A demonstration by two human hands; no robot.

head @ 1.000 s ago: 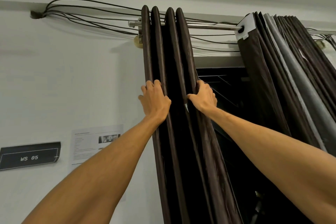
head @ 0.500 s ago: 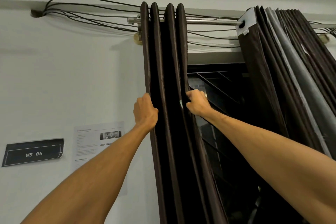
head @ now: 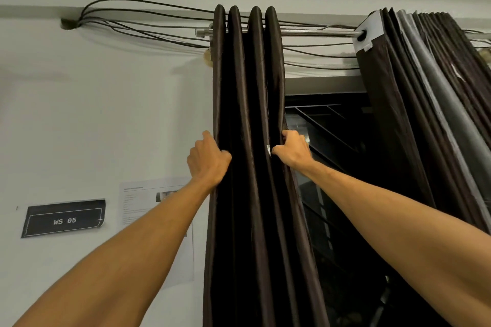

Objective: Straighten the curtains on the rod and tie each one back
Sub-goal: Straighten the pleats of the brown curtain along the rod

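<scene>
A white wall point(head: 93, 114) fills the left of the frame. At centre, a dark brown curtain point(head: 249, 207) hangs in four tight, glossy pleats. A second curtain point(head: 430, 114) is bunched at upper right, with dark window point(head: 334, 146) and bare rod point(head: 316, 32) between them. The left hand point(head: 208, 159) curls round the centre curtain's left edge, and the right hand point(head: 291, 150) grips its right edge.

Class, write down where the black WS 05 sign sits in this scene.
In the head view the WS 05 sign is stuck on the white wall at lower left, just left of a printed sheet and well left of the left curtain.
</scene>
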